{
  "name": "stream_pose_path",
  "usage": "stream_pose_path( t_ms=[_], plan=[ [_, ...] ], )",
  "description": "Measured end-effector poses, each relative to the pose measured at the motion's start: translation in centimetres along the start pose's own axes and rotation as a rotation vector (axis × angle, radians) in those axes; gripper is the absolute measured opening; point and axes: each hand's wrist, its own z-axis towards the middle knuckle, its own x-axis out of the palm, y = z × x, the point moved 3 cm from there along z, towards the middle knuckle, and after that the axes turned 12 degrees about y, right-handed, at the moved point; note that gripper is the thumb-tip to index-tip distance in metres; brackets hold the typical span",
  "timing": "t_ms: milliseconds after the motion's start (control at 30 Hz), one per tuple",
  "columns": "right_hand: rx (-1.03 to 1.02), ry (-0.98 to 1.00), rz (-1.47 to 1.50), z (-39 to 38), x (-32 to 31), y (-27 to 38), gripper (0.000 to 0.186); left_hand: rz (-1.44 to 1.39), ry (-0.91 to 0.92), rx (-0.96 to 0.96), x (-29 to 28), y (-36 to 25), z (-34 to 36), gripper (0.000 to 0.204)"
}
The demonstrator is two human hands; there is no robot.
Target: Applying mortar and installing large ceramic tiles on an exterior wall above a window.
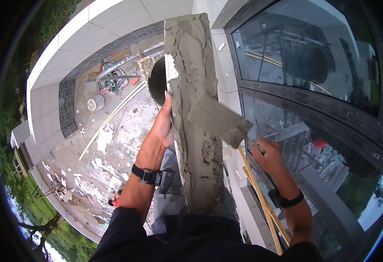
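A long narrow tile (pixel 171 66), pale where its left edge shows, lies lengthwise in front of me, its near end close to my body. Thick grey mortar (pixel 193 56) coats its upper face, ridged along the sides and rough in places. My left hand (pixel 163 124) grips the tile's left edge; most of its fingers are hidden underneath. In my right hand (pixel 268 155) is the handle of a trowel (pixel 220 120). The mortar-smeared blade reaches left over the tile and rests against the mortar near its middle.
A round bucket (pixel 157 81) stands just left of the tile. Tall dark-framed windows (pixel 305 56) rise on the right, with wooden strips (pixel 265 205) leaning below. A white bucket (pixel 96 102), long wooden strips (pixel 113 115) and debris lie on the floor; a low curved wall (pixel 47 96) runs behind.
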Motion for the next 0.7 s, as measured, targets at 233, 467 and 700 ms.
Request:
stream_pose_path(
  t_ms=[233,467,700],
  plan=[
    [0.160,-0.247,-0.045,10.2,-5.9,-4.7,0.026,0.061,-0.002,-0.028,-0.6,0.8,0.4,0.071],
    [0.268,0.182,0.921,1.7,0.0,-0.8,0.033,-0.016,0.061,0.040,-0.5,-0.4,1.3,0.067],
    [0.424,0.497,0.867,-10.0,6.3,-4.5,0.033,0.071,-0.109,0.195,-1.7,-4.2,2.9,0.058]
  ],
)
